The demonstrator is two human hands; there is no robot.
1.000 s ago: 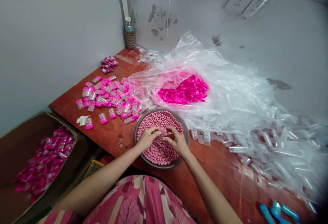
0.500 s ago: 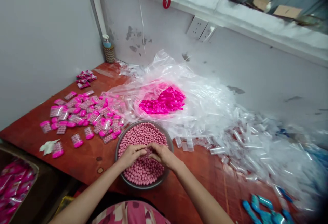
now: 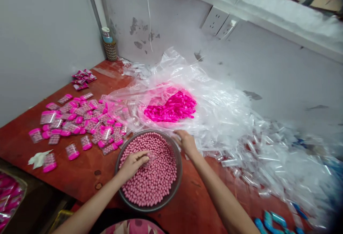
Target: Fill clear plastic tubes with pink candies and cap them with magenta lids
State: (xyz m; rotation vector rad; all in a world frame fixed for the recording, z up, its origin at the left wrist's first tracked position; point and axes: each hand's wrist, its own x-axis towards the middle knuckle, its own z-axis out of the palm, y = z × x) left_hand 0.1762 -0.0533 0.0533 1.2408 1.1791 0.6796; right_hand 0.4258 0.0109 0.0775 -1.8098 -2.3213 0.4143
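- Head view: the left hand (image 3: 133,163) lies on the heap of pink beads (image 3: 152,177) in the round metal bowl (image 3: 175,187), fingers curled together over what looks like a small clear container (image 3: 150,157) pressed into the pile; it is blurred, so I cannot be sure.
- The right hand (image 3: 187,142) is at the bowl's far rim, fingers loosely bent, touching the crumpled clear plastic sheet (image 3: 222,105); whether it grips anything I cannot tell.
- The beads look small, smooth, matte and hard: light singly, quick to roll and slip, best scooped rather than pinched.
- The bowl seems thin, rigid metal, heavy with its load; take it by the rim.
- Glossy magenta caps (image 3: 173,107) lie heaped on the sheet, beyond the bowl.
- Filled clear packs with pink lids (image 3: 77,119) are scattered over the red counter (image 3: 88,173), left of the bowl.
- Empty clear tubes (image 3: 257,155) spread to the right: stiff, light, slick plastic.
- A white scrap (image 3: 39,158) lies near the counter's left edge.
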